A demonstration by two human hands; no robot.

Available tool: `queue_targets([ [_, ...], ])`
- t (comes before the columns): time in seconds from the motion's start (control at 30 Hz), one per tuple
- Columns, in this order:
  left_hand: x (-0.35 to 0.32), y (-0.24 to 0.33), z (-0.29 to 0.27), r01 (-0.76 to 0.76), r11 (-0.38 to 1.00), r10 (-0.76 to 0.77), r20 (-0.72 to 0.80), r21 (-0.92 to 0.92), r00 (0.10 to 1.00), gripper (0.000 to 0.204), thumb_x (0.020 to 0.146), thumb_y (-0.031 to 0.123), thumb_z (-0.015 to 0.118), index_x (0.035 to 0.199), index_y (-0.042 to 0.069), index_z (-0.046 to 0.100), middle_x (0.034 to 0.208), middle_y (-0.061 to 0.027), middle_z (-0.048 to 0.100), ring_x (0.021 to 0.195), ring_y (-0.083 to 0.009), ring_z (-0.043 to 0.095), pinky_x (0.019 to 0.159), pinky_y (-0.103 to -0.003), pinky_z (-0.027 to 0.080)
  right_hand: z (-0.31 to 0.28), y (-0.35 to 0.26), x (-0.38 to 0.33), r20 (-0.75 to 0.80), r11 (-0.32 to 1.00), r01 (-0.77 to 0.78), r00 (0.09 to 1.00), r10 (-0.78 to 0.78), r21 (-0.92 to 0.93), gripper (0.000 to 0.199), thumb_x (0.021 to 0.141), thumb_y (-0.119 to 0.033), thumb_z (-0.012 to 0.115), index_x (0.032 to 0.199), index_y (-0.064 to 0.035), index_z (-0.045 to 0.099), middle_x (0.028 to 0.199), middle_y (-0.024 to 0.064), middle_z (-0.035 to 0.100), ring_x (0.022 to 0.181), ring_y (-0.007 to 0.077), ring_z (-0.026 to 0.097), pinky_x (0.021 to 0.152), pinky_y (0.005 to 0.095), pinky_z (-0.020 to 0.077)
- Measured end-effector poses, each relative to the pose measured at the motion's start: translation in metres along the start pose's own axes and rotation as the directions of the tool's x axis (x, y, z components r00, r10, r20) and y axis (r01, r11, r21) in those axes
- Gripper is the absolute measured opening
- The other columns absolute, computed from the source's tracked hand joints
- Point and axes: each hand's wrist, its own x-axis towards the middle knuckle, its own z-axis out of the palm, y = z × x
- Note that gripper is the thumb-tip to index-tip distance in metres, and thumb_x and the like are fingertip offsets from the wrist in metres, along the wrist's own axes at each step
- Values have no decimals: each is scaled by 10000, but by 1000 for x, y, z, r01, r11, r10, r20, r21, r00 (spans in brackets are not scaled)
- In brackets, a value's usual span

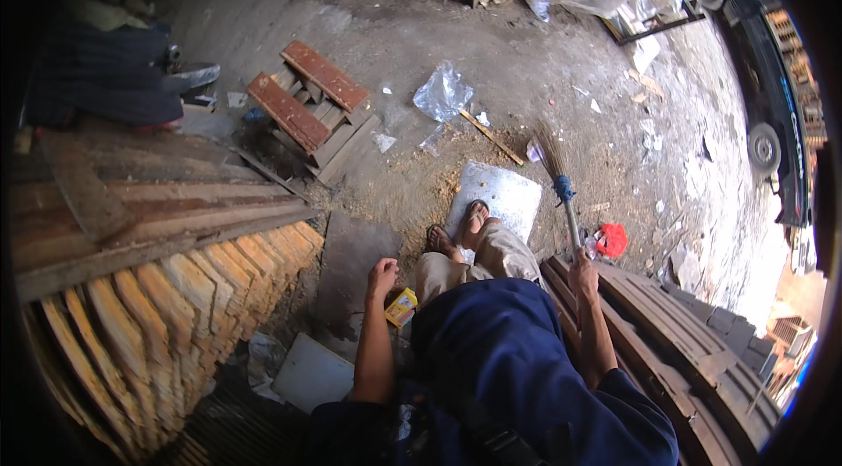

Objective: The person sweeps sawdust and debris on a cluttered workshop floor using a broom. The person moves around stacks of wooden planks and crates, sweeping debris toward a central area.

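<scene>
**Head view count**

- Hands: 2. Left hand (382,277) centre frame, right hand (583,273) right of centre.
- Brooms: 1, a stick broom (558,178), right of centre.
- Feet in sandals: 2, centre.
- Metal sheets: 1, a grey metal sheet (504,192) under the feet.
- Small wooden pallets: 1, a red-slatted pallet (309,105), upper left of centre.
- Clear plastic bags: 1 on the ground, a crumpled bag (443,93), upper centre.
- Yellow boxes: 1, a small yellow box (401,307), lower centre.
- Red scraps: 1, a red wad (611,241), right of centre.
- Vehicle wheels: 2, right edge.
- Plank stacks: 2, lower left and lower right; planks per stack too many to count.
</scene>
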Motion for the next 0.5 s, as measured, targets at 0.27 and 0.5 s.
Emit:
queue_targets([
  [0.27, 31, -45, 1, 18, 951, -65, 143, 309, 988, 185, 906, 211, 563, 1027, 95, 641, 855, -58, 679, 762, -145, 635, 640, -286, 493, -28, -61, 15, 114, 975, 144, 980, -164, 167, 599, 838, -158, 529, 1402, -116, 332, 817, 313, 605, 781, 457, 617, 684, 518, 473],
  [0.5, 6, 99, 27, 130, 967, -163, 140, 218, 977, 192, 935, 230, 535, 1075, 119, 605, 886, -37, 664, 721, -106, 600, 579, -246, 454, 33, -196, 156, 241, 929, 354, 897, -371, 110, 502, 895, -227, 436, 1391, -181, 377, 1081, 289, 594, 989, 436, 592, 867, 524, 435],
])
